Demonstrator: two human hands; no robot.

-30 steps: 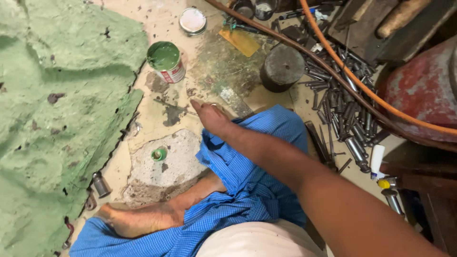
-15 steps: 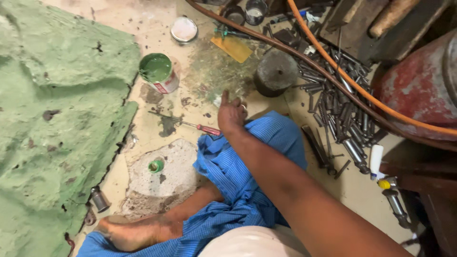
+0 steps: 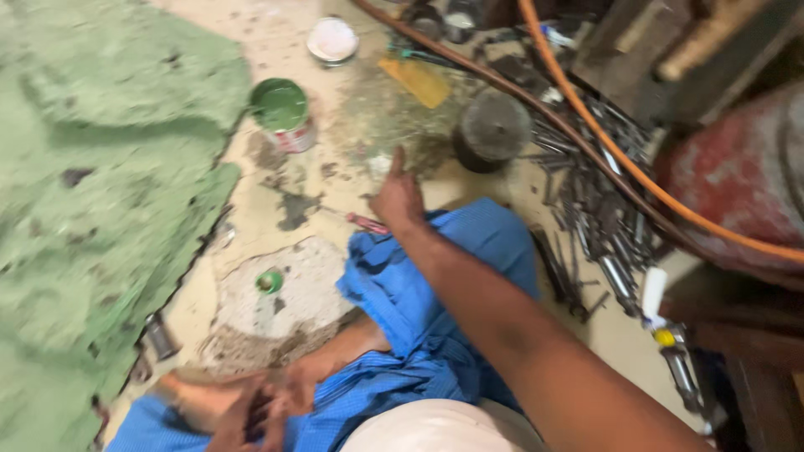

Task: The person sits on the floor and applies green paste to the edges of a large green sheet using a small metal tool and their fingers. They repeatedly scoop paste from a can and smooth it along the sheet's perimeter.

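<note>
The right hand [image 3: 398, 197] reaches out over the stained floor [image 3: 335, 276], fingers loosely extended and holding nothing, its fingertip near a dark round metal weight [image 3: 494, 130]. A small red-handled tool [image 3: 367, 223] lies just beside the wrist, at the edge of the blue cloth [image 3: 435, 301]. The left hand [image 3: 251, 410] is blurred near the foot; its grip cannot be told. An open green paint tin [image 3: 282, 113] stands to the left, beside the green sheet [image 3: 92, 192]. Metal rods [image 3: 586, 209] and an orange hose [image 3: 636, 176] crowd the right.

paint can [image 3: 282, 114] left of round weight [image 3: 492, 130] | lid [image 3: 332, 39] behind can | rods [image 3: 586, 201] right of weight
</note>
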